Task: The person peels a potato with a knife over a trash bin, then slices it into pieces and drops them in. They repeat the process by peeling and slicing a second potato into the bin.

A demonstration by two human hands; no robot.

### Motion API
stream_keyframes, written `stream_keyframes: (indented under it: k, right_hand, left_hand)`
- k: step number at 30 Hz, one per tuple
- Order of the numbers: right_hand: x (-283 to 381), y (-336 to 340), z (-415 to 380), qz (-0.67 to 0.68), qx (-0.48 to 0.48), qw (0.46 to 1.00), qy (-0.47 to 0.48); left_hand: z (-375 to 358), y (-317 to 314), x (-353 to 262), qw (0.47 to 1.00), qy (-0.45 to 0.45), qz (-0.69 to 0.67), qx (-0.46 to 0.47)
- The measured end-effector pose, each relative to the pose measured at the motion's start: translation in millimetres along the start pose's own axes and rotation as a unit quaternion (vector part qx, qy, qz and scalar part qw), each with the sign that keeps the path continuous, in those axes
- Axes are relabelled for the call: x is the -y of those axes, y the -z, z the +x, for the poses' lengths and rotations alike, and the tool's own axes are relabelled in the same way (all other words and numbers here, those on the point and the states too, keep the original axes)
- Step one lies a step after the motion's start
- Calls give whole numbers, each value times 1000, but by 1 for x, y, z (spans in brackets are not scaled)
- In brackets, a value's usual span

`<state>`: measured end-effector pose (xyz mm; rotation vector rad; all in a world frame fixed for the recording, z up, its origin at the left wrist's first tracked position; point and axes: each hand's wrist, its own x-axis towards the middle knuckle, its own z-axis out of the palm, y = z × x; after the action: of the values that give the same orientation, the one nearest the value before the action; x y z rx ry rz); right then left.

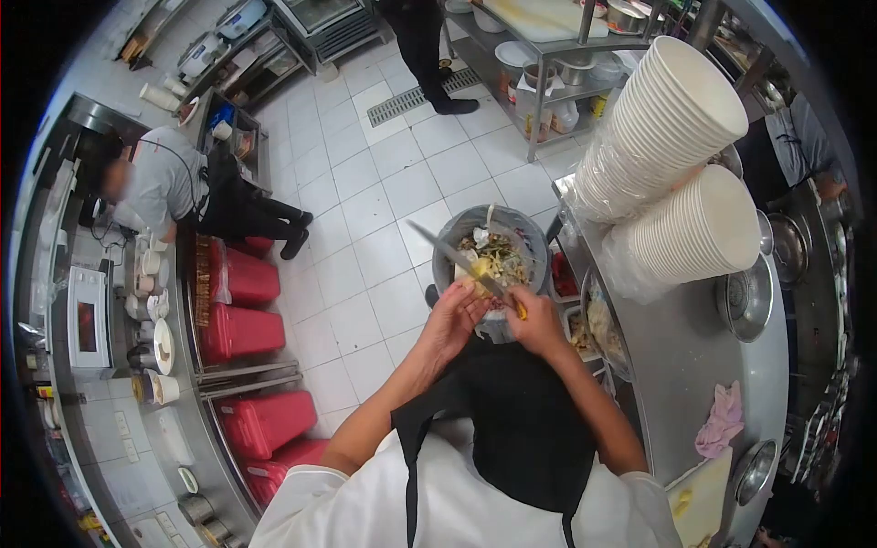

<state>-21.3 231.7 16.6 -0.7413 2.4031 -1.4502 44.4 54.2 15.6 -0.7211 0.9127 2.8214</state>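
Observation:
My right hand (537, 324) is closed round the yellow handle of a kitchen knife (445, 245), whose long blade points up and to the left. Pinched in the fingers of my left hand (452, 320) is a small pale-yellow piece of produce (479, 268), right at the blade; its exact kind I cannot tell. Both hands are over a grey bin (537, 245) with a plastic liner. Peelings and food scraps (498, 251) fill much of it, partly hidden by the knife and hands.
On the steel counter (662, 352) at right stand two stacks of white paper tubs (671, 119), a metal colander (744, 297) and a pink cloth (720, 420). Red lidded bins (242, 333) line the left counter. One person (174, 178) bends there; another person (416, 46) stands at the back.

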Motion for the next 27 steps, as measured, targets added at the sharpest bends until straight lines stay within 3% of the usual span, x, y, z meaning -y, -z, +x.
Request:
stream_keyframes:
  k: [8,11,14,18,24,27]
  right_hand:
    - [-7,-8,9,-43,-37,998,21]
    - [-19,-12,8,-92,-28,995,-27]
    - [-79,-26,4,-116,12,984,-133]
    - [-109,-22,3,-91,65,966,-231]
    - [-56,-8,20,41,4,998,-53]
    - [-17,0,23,17,29,999,4]
  left_hand:
    - [15,1,8,998,22,-35,-39]
    - [22,19,17,995,42,-74,-50]
    - [21,13,4,996,32,-39,-71]
    - [13,12,-13,997,22,-30,-62]
    - [14,2,-15,999,5,46,-29]
    - [19,3,-13,998,-1,55,-16]
